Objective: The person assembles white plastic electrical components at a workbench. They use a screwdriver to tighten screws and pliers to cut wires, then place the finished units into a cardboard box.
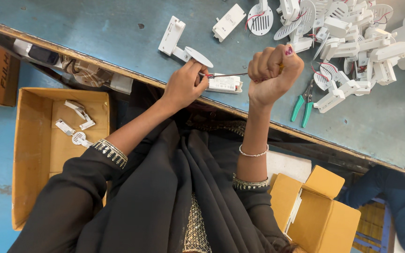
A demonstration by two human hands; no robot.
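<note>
- Your left hand (183, 86) is pinched closed on the near end of a small white rectangular driver box (225, 84), which lies flat on the blue worktable (94, 28) right at its near edge.
- Your right hand (273, 70) is balled into a tight fist around the handle of a slim screwdriver (230, 74); only a sliver of yellow shows at the knuckles.
- The screwdriver's thin shaft runs from the right fist across toward the left fingers, its tip meeting the red wires (208, 75) at the box's left end.
- The relation that matters: the box sits between your two hands, its long axis lying along the table edge, nearly in line with the shaft. Your left hand touches it; the right fist sits just beside its right end and slightly above.
- The box looks like plain white plastic with a printed label on top, too small to make out, and short red leads at the held end.
- Just beyond your left fingers lies a white bracket with a round disc fitting (183, 44), and a second white box (228, 21) farther up the table.
- To the right, a heap of white fittings (352, 37) with slotted discs and red wires, and green-handled pliers (303, 105) near the fist.
- Below the table, an open cardboard box (38, 140) holds a few white parts; another carton (319, 211) stands by your right elbow.
</note>
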